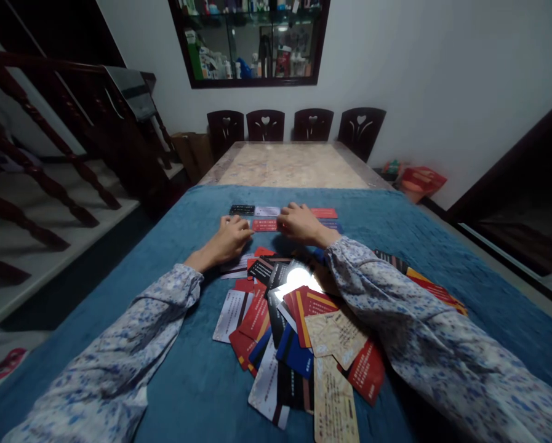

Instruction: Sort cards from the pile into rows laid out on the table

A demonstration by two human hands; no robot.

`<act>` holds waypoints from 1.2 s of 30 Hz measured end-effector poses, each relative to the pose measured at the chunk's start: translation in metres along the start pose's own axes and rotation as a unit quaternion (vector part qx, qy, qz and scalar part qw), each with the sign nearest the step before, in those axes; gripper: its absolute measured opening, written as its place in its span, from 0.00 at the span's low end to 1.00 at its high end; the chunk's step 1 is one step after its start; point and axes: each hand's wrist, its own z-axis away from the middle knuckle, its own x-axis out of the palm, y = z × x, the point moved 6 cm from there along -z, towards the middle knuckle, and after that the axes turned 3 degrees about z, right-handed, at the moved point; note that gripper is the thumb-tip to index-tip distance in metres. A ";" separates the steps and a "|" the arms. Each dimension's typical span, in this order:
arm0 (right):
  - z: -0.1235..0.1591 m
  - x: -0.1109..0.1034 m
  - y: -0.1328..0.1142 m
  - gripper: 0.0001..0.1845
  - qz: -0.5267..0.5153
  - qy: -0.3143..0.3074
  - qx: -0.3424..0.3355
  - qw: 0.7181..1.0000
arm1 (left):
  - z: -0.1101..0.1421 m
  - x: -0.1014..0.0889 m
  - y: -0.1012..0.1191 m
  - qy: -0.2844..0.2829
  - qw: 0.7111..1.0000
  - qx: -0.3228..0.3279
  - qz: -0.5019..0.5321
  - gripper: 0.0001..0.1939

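Observation:
My left hand (232,238) rests at the left end of the second row of cards, its fingers curled in and a sliver of something pale under them. A red card (264,226) lies flat between my hands. Bent fingers of my right hand (301,223) close on its right end and hide part of both rows. In the far row are a black card (242,210), a white card (267,211) and another red card (324,213). Past my right hand shows a blue card (330,226). Nearer to me, beneath my forearms, spreads a loose, overlapping heap of cards (257,317).
A blue cloth (178,363) covers the near part of the table; its stone-patterned top (285,163) shows beyond. More cards (435,289) lie right of my right forearm. Several dark chairs (312,125) stand at the far end. A wooden railing (54,135) runs along the left.

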 end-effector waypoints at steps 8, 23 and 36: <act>0.008 -0.001 -0.009 0.16 -0.017 0.015 -0.015 1.000 | 0.021 -0.001 -0.001 0.052 0.998 0.029 0.012 0.16; 0.035 0.015 -0.019 0.14 -0.058 0.023 -0.030 0.998 | 0.050 -0.003 0.031 0.037 0.998 0.046 0.016 0.16; 0.041 0.014 -0.032 0.15 -0.070 0.037 -0.060 0.995 | 0.048 0.004 0.056 -0.044 0.996 0.073 0.014 0.20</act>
